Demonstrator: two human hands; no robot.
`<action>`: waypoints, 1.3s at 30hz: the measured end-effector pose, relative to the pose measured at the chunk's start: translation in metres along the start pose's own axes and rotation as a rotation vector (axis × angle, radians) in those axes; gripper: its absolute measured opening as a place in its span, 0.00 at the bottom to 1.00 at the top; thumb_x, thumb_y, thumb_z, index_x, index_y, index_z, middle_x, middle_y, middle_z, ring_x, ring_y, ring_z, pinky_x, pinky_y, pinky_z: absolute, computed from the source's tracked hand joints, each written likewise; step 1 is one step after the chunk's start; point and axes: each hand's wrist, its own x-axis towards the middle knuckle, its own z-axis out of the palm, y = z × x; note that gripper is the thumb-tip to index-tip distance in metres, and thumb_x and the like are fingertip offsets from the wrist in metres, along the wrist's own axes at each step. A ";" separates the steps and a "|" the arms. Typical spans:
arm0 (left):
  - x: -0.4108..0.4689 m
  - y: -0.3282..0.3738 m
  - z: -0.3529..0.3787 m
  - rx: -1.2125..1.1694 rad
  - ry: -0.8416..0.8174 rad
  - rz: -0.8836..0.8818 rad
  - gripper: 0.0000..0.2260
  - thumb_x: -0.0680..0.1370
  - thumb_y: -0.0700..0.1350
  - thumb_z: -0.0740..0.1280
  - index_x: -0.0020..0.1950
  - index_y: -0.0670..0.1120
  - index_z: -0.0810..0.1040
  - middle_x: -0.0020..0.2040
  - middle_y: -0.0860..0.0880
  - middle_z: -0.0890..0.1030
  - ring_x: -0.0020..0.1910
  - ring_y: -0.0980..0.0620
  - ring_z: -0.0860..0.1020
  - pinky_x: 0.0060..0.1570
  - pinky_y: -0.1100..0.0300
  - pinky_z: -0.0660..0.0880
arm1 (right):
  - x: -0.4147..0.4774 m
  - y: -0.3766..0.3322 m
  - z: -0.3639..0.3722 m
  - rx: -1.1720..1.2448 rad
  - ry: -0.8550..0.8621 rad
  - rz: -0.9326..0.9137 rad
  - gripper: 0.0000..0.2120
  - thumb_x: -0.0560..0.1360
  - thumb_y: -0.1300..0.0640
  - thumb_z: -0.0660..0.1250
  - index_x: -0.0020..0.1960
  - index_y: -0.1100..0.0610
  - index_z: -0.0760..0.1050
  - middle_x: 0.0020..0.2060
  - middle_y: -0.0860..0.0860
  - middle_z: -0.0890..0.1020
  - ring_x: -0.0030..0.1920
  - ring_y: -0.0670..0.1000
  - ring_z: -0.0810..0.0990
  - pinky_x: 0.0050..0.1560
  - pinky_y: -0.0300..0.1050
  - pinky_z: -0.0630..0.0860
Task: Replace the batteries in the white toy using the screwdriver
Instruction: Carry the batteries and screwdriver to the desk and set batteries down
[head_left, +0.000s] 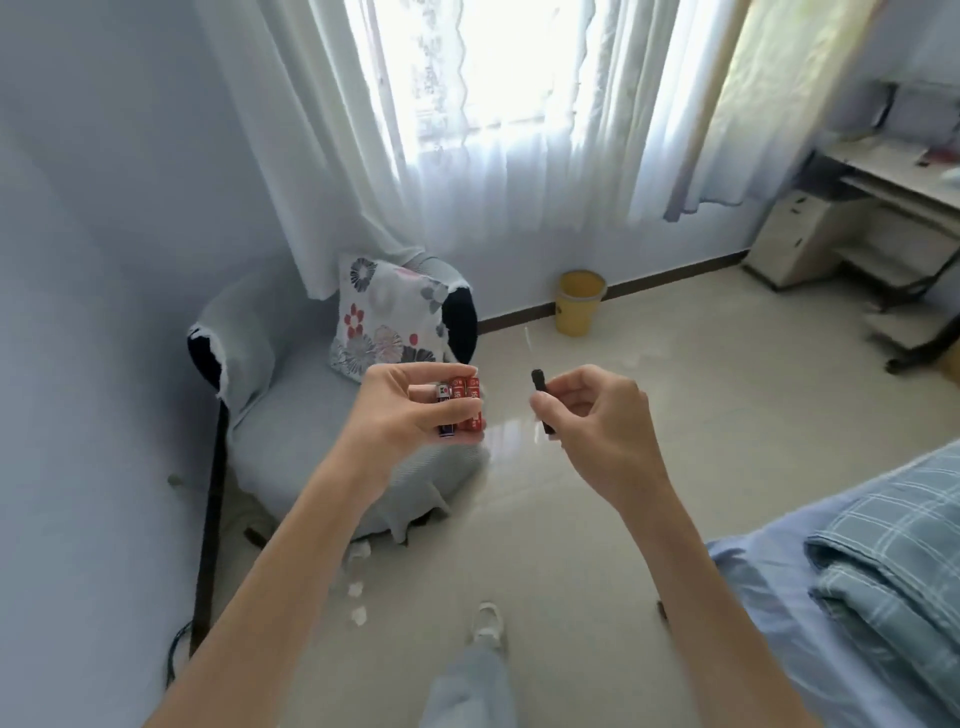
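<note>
Hovering over the glossy beige floor tiles (571, 519), the left hand (410, 410) and the right hand (597, 415) are leaving free air between them. The left is gripping small cylindrical batteries (465, 402), two red and one dark, upright in curled fingers. The right is pinching a slim black screwdriver (540, 395), tilted, just right of the batteries.

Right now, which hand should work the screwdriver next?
Right, probably. The right hand pinches the screwdriver by its black handle; the left hand is full, gripping a cluster of batteries.
</note>
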 end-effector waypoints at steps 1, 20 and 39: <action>0.023 0.005 0.014 0.004 -0.032 0.002 0.16 0.72 0.30 0.79 0.60 0.38 0.87 0.50 0.32 0.87 0.47 0.32 0.88 0.45 0.47 0.87 | 0.018 0.005 -0.012 -0.005 0.031 0.007 0.05 0.75 0.52 0.78 0.48 0.52 0.85 0.38 0.47 0.88 0.41 0.48 0.88 0.49 0.55 0.87; 0.426 0.107 0.317 0.119 -0.538 0.088 0.14 0.72 0.31 0.80 0.57 0.38 0.87 0.48 0.34 0.88 0.46 0.35 0.88 0.44 0.52 0.86 | 0.340 0.083 -0.238 -0.083 0.564 0.182 0.04 0.75 0.53 0.77 0.44 0.51 0.84 0.35 0.47 0.87 0.37 0.47 0.87 0.48 0.57 0.86; 0.745 0.161 0.652 0.191 -0.751 0.143 0.13 0.74 0.34 0.80 0.57 0.39 0.87 0.48 0.34 0.88 0.46 0.34 0.89 0.55 0.43 0.86 | 0.645 0.200 -0.480 -0.116 0.769 0.342 0.03 0.76 0.57 0.74 0.44 0.54 0.82 0.33 0.45 0.88 0.31 0.49 0.86 0.43 0.50 0.86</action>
